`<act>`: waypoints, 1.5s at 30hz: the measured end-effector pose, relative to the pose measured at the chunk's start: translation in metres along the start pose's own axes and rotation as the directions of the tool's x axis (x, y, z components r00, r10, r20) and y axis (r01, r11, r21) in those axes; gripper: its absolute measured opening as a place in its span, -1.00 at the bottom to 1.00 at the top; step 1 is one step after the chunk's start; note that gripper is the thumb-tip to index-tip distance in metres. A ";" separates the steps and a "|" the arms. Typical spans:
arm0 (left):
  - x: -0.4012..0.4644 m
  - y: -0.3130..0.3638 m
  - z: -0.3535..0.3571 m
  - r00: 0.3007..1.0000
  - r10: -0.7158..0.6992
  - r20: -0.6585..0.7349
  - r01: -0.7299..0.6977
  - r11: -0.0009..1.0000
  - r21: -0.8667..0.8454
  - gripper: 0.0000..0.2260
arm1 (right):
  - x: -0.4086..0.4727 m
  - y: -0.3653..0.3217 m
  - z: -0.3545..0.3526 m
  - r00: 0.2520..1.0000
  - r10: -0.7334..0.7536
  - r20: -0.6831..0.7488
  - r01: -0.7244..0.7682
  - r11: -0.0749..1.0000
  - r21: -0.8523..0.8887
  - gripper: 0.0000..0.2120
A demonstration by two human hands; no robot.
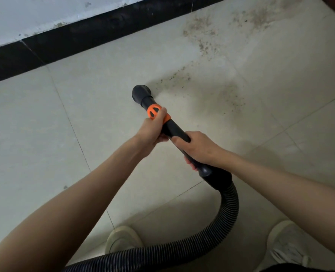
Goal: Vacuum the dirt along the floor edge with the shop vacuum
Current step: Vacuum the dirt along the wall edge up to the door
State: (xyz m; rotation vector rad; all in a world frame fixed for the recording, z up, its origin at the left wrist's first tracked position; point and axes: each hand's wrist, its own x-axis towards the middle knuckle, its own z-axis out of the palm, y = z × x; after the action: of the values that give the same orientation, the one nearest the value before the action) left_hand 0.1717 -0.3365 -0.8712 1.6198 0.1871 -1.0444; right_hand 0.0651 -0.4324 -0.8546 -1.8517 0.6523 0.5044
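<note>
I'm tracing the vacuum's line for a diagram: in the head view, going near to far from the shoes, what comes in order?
Ribbed hose → right hand → left hand → orange collar → nozzle → black baseboard.

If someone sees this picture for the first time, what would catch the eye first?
Probably the orange collar on the black vacuum wand at the centre, gripped by the left hand and, lower down, the right hand. Next, the dirt scattered on the pale tiles at upper right, beyond the nozzle.
</note>
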 end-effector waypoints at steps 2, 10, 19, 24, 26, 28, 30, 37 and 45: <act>-0.012 -0.013 0.015 0.999 0.003 0.052 -0.005 1.000 0.027 -0.73 | -0.017 0.018 -0.001 0.999 0.032 -0.012 -0.032 0.999 0.015 -0.69; -0.031 -0.032 0.052 0.975 -0.021 0.222 -0.004 0.994 0.113 -0.76 | -0.054 0.062 -0.003 0.990 0.120 -0.071 -0.107 0.981 0.163 -0.75; 0.034 0.039 0.021 0.999 0.042 -0.004 -0.042 0.999 -0.010 -0.75 | 0.033 -0.010 -0.026 0.998 0.005 -0.059 0.004 0.990 0.139 -0.71; 0.025 0.018 0.014 1.000 0.025 0.008 -0.024 1.000 -0.010 -0.76 | 0.021 -0.001 -0.007 0.998 0.011 -0.059 -0.007 0.998 0.056 -0.71; 0.015 -0.001 0.022 0.999 0.022 0.038 -0.024 0.999 0.049 -0.75 | 0.003 0.019 -0.004 0.997 0.034 -0.065 -0.030 0.997 0.070 -0.71; 0.000 -0.017 0.036 0.997 0.014 0.082 -0.025 0.990 0.140 -0.75 | -0.020 0.040 -0.003 0.994 0.076 -0.076 -0.068 0.991 0.112 -0.73; -0.012 -0.028 0.050 0.987 0.012 0.160 -0.045 0.978 0.204 -0.75 | -0.041 0.058 -0.002 0.988 0.119 -0.096 -0.102 0.981 0.165 -0.76; -0.001 -0.016 0.073 0.972 0.011 0.233 -0.077 0.957 0.280 -0.74 | -0.038 0.066 -0.013 0.974 0.146 -0.172 -0.105 0.968 0.226 -0.76; 0.053 0.045 0.049 0.997 0.059 0.056 -0.067 0.985 0.157 -0.78 | 0.039 0.012 -0.033 0.990 0.031 -0.137 -0.004 0.982 0.189 -0.72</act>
State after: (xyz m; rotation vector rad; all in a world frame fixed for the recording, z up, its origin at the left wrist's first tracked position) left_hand 0.2047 -0.4149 -0.8749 1.7287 0.0182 -1.0733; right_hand 0.0883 -0.4744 -0.8750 -1.7131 0.7833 0.3149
